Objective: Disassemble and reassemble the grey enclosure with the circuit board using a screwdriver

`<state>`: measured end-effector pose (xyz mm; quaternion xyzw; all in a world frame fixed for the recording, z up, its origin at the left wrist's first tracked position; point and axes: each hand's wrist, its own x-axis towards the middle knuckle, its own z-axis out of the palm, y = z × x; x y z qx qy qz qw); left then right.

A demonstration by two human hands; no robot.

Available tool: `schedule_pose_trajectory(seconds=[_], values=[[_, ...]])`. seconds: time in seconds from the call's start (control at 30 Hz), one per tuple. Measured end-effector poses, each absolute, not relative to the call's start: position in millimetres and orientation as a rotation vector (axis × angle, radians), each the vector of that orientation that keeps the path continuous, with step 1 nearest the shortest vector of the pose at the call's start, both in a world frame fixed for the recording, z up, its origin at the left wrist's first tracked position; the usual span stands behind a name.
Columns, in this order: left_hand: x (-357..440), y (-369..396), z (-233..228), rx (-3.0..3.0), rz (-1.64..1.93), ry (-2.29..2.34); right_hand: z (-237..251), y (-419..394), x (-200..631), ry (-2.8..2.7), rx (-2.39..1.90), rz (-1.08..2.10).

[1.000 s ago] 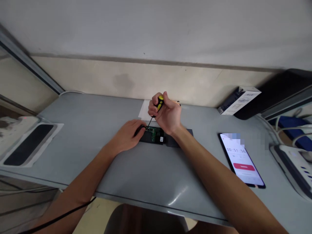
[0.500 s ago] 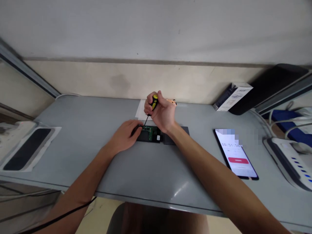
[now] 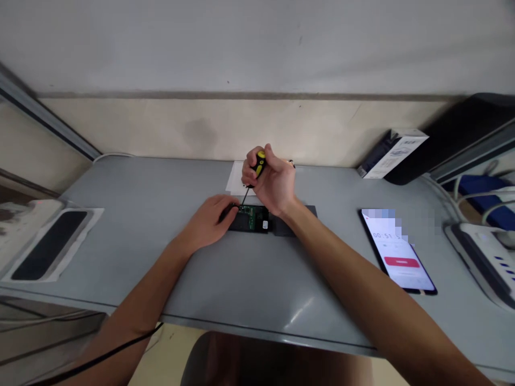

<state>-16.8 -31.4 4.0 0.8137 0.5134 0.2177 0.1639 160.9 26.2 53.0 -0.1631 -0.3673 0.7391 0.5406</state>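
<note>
A black-and-yellow screwdriver (image 3: 260,163) is in my right hand (image 3: 275,179), fingers wrapped round its handle. Its shaft slants down to the upper edge of an opened black device with a green circuit board (image 3: 251,219), probably a phone, lying flat on the grey table. I cannot make out a screw at the tip. My left hand (image 3: 213,220) grips the left end of this device between thumb and fingers, covering that end. Just right of the device lies a flat dark panel (image 3: 310,212), partly hidden under my right wrist. Behind is a sheet of white paper (image 3: 235,179).
A lit phone (image 3: 398,252) with a timer lies on the grey table (image 3: 249,289) at right. Farther right is a white power strip (image 3: 483,257). A box (image 3: 394,153) leans by a black cylinder (image 3: 454,136). At left lies a dark panel on white wrapping (image 3: 50,244).
The view has shifted slightly, so most things sit a little farther right. Both hands keep their hold on the screwdriver and the device; the grip looks the same.
</note>
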Motion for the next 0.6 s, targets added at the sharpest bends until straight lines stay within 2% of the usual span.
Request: schedule_pose_trajectory(seconds=[0.6], values=[[-18.5, -33.8, 7.9, 2.286, 0.584, 1.433, 51.1, 25.7, 161.8, -0.878, -0.418, 1.748]])
